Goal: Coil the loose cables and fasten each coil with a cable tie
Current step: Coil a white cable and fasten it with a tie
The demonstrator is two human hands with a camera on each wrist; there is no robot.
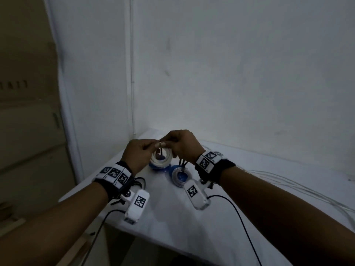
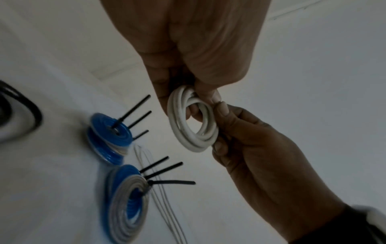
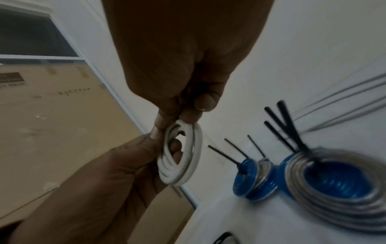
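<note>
Both hands, the left hand [image 2: 200, 54] and right hand [image 2: 256, 153], pinch a small white coil [image 2: 193, 122] between them, wound but seemingly untied; next needs a tie threaded round it.

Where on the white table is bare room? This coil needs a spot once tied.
Bare patch: white table near its front edge, between the two wrist-camera leads. Crowded: the two tied blue-and-grey coil stacks under the hands, and loose white cables to the right.
</note>
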